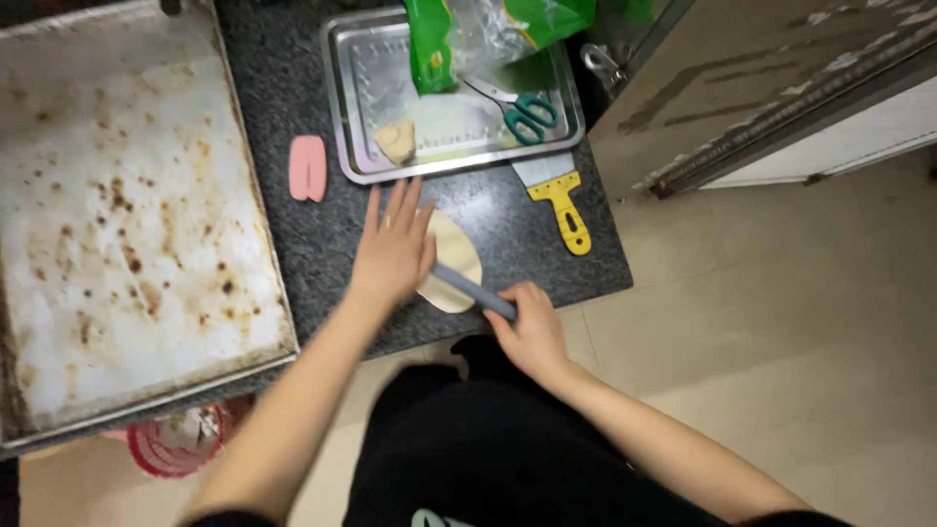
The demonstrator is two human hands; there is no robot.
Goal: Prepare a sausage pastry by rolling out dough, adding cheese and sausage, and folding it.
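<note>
The flat pale dough sheet (451,263) lies near the dark speckled table's (293,244) front edge. The left hand (393,252) presses flat, fingers apart; the right hand (532,332) has its grip clamped on a grey rolling pin (473,292). Rolling outward could push dough over that edge.

Bare forearms — black clothing below

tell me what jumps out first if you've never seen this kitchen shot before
At the middle of the dark stone counter, the left hand lies flat on a pale dough piece while the right hand grips a grey rolling pin across it. To the left lies a big griddle plate stained with brown scorch marks. Behind the dough, a steel tray holds green-handled scissors and a green bag.
</note>
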